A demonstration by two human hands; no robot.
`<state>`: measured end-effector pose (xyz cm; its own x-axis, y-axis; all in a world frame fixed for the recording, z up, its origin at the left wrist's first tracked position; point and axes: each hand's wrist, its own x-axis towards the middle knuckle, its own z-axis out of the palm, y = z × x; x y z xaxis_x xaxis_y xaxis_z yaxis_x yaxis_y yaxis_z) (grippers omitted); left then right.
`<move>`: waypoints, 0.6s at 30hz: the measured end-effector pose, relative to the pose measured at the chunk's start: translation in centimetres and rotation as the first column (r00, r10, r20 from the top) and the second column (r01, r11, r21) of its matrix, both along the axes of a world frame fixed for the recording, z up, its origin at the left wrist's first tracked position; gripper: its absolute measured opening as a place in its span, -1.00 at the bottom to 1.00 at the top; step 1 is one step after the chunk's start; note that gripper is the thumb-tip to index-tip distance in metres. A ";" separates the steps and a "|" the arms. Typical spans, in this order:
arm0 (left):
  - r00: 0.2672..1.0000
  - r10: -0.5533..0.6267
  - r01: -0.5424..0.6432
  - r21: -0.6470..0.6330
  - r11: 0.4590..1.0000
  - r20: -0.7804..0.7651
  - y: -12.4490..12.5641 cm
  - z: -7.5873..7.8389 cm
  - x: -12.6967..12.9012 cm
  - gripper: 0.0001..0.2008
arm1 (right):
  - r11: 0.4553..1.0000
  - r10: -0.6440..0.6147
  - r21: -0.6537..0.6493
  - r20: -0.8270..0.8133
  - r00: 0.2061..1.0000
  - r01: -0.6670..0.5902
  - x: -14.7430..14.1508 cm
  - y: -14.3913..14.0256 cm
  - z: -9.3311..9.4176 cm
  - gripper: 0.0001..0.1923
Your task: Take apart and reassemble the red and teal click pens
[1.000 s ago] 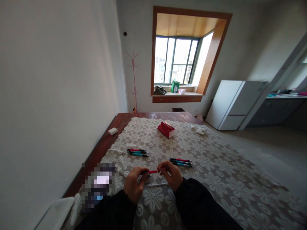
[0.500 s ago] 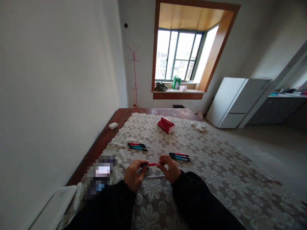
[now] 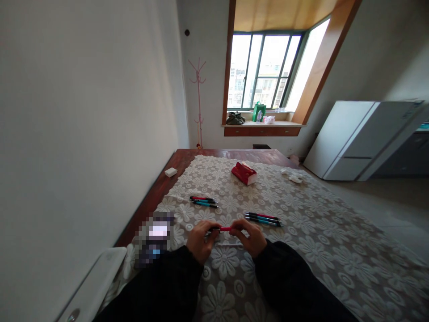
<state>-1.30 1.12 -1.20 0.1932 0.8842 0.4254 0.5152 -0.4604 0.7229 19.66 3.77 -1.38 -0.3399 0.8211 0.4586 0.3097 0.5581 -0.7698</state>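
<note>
A red and black pen (image 3: 225, 229) spans the gap between my two hands, held level just above the tablecloth. My left hand (image 3: 202, 240) is closed round its black end. At the red end, the fingers of my right hand (image 3: 248, 236) pinch the pen, and they hide its tip. Below the hands a thin, clear or whitish stick-like piece (image 3: 229, 244) lies on the cloth. Beyond my left hand lies a group of red and blue pens (image 3: 203, 202). A second group of pens (image 3: 263, 218) rests just past my right hand.
The flowered tablecloth (image 3: 219, 299) covers most of the dark wooden table (image 3: 147, 203). Farther back lie a red tissue pack (image 3: 244, 173), crumpled white tissues (image 3: 295, 178) and a small white box (image 3: 170, 172). A blurred-out device (image 3: 156, 239) and a white case (image 3: 95, 286) are at left.
My right fingers have moved left onto the red end of the pen, closing the small gap there. The whole view has shifted, so the scene sits farther right.
</note>
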 end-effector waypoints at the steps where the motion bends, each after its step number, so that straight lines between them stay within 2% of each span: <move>1: 1.000 -0.008 0.008 0.000 1.000 0.004 0.0 0.1 0.0 -0.80 | 1.000 0.018 -0.023 -0.012 1.000 -0.019 0.0 -0.1 0.1 -0.88; 8: 0.996 -0.085 0.086 -0.006 0.996 0.027 -0.5 0.6 0.3 -0.84 | 0.956 0.140 -0.227 -0.199 0.970 -0.185 0.0 -0.2 -0.2 -0.83; 12: 0.996 -0.073 0.074 -0.017 0.997 0.046 -0.7 0.6 0.5 -0.83 | 0.916 0.179 -0.301 -0.286 0.942 -0.265 -0.1 -0.1 -0.5 -0.76; 18: 0.998 -0.060 0.061 -0.033 0.998 0.031 -0.8 0.5 0.6 -0.82 | 0.936 0.113 -0.298 -0.241 0.964 -0.184 0.0 -0.3 -0.3 -0.76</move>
